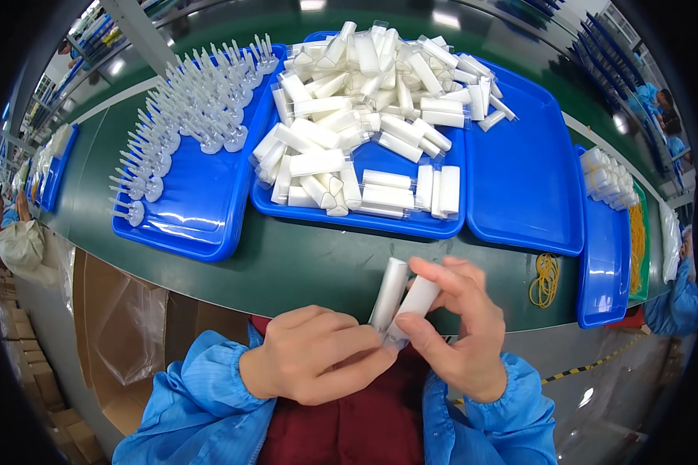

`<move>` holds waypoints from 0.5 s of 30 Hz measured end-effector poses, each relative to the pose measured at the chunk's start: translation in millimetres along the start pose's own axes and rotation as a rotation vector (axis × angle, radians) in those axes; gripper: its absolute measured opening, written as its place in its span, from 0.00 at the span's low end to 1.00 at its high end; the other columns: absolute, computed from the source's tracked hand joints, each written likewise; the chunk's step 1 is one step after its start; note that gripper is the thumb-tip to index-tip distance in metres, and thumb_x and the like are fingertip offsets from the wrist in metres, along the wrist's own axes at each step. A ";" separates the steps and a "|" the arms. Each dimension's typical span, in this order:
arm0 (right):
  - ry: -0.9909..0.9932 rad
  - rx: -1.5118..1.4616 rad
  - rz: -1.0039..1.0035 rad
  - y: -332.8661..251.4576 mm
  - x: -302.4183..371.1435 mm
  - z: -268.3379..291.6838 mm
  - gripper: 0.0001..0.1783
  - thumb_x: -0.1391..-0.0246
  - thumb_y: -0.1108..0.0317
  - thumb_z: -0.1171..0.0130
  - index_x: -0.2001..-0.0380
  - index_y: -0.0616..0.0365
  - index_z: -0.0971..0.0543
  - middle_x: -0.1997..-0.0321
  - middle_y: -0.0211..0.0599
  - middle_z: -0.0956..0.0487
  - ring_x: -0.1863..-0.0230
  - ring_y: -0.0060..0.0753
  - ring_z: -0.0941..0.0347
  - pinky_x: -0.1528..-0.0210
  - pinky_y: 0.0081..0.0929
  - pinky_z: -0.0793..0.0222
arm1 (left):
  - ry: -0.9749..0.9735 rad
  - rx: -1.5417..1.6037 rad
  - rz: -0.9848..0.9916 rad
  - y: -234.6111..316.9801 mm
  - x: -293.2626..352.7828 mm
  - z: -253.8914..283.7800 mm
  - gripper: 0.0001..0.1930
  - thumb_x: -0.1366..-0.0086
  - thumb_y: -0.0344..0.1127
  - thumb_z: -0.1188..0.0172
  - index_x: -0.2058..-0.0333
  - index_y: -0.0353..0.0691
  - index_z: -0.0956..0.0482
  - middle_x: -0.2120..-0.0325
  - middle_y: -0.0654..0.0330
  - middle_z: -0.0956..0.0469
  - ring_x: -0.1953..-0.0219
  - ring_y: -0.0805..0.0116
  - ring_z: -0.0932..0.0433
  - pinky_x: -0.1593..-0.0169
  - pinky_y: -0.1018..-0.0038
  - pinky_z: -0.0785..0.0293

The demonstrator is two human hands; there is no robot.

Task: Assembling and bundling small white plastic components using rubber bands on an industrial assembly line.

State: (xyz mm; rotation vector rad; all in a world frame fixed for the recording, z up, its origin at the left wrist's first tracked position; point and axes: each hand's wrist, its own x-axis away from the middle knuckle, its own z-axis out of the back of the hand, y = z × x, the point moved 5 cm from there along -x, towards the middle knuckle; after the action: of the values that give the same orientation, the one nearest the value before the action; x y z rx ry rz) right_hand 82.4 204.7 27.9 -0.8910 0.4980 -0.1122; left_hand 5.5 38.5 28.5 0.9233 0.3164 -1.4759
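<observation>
Just in front of my body, both hands hold a pair of white cylinders with clear plastic about them. My left hand [318,356] is closed round the lower end of the left white cylinder [389,291]. The thumb and fingers of my right hand [465,329] grip the right white cylinder [419,301], which leans beside the first. Their lower ends come together at my left fingers, which partly hide them. Beyond my hands, a blue tray [349,222] carries a heap of similar white cylinders [318,161] in clear plastic sleeves.
At left, a blue tray [186,232] holds many upright clear-based pronged pieces [163,147]. Another blue tray [523,186] sits right of the heap. Yellow rubber bands [545,280] lie on the green table [310,267]. Bundled cylinders [606,178] stand farther right. Other people work at both sides.
</observation>
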 end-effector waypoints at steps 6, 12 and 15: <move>0.167 -0.155 -0.031 10.5 6.1 -3.5 0.28 0.52 0.70 0.26 0.45 0.60 0.20 0.69 0.32 0.18 0.60 0.32 0.25 0.39 0.39 0.40 | 0.109 -0.049 0.177 -12.0 11.4 -6.4 0.34 0.52 0.33 0.21 0.44 0.39 0.22 0.49 0.52 0.23 0.59 0.60 0.18 0.61 0.66 0.21; -0.011 -0.124 0.218 4.7 17.2 -8.3 0.31 0.50 0.61 0.28 0.41 0.52 0.21 0.45 0.38 0.20 0.43 0.43 0.30 0.39 0.43 0.38 | -0.419 1.333 1.068 -23.8 12.2 -54.8 0.41 0.42 0.35 0.25 0.34 0.38 0.39 0.41 0.55 0.31 0.45 0.65 0.24 0.46 0.69 0.24; 0.057 0.023 0.186 -10.4 15.9 1.7 0.31 0.48 0.60 0.31 0.40 0.55 0.23 0.44 0.39 0.20 0.40 0.46 0.30 0.38 0.43 0.37 | -0.539 1.375 1.330 -23.8 20.7 -61.4 0.24 0.37 0.35 0.31 0.45 0.36 0.28 0.52 0.60 0.23 0.50 0.70 0.22 0.49 0.71 0.23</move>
State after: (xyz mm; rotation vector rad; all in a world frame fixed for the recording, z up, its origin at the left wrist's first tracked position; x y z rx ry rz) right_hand 98.4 194.6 30.9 -0.8168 0.6286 0.0261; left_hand 7.2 70.0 -32.9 1.2514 -1.6146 -0.4068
